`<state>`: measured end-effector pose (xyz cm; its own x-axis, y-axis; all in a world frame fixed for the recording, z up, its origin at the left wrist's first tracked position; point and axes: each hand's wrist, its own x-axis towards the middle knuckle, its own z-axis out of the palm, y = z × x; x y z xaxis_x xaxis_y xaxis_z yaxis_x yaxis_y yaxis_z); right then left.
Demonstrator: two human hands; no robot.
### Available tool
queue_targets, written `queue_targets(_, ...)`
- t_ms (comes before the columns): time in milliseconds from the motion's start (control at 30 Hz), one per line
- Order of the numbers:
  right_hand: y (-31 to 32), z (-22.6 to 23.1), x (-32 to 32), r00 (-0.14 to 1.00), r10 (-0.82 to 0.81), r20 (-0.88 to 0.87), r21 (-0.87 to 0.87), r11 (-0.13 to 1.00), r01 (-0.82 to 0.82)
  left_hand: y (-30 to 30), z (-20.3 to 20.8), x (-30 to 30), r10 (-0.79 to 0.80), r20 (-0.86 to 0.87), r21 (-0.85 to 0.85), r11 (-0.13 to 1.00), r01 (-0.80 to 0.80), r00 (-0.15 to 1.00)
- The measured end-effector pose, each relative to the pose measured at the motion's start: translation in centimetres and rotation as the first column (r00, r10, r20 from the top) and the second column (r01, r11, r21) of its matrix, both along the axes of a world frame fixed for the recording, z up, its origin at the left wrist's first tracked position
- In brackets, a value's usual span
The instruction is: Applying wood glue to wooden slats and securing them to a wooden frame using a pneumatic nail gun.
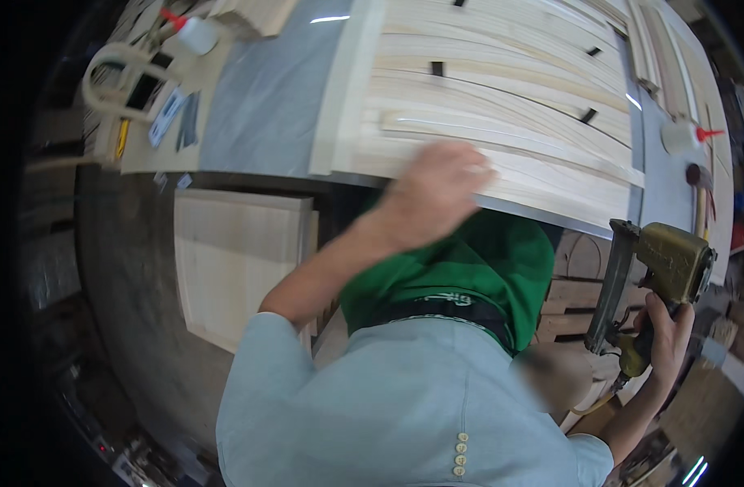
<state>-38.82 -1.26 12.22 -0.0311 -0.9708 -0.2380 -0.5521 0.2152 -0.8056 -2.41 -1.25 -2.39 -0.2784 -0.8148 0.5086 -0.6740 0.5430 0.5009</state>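
Currently right hand [668, 333] grips heavy olive metal nail gun [660, 280] by its handle; left hand [437, 191] flat on stiff pale slatted wood panel [502, 105].

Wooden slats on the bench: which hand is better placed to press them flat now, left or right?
Left, most likely. The left hand already lies on the wooden slats at the near edge of the bench. The right hand is off the bench and grips the nail gun.
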Motion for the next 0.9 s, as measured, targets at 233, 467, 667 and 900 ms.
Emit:
queue_targets(233,-3.0,-0.5,10.4,0.961,0.273,-0.035,0.102,0.958,-0.268,4.4,0.5,12.3,0.185,0.186,0.152,0.965,-0.214,0.965)
queue_targets(467,-3.2,-0.7,20.9,0.822,0.569,0.033,0.103,0.816,-0.569,3.9,-0.4,12.6,0.186,0.115,0.121,0.972,-0.199,0.976)
queue_targets(667,-2.7,-1.0,24.5,0.734,0.679,-0.024,0.177,0.725,-0.665,3.7,-0.6,12.9,0.161,0.121,0.113,0.978,-0.175,0.98)
queue_targets(900,-2.7,-1.1,23.6,0.779,0.624,-0.07,0.19,0.775,-0.603,1.8,0.9,14.5,-0.106,0.253,0.08,0.993,0.088,0.962)
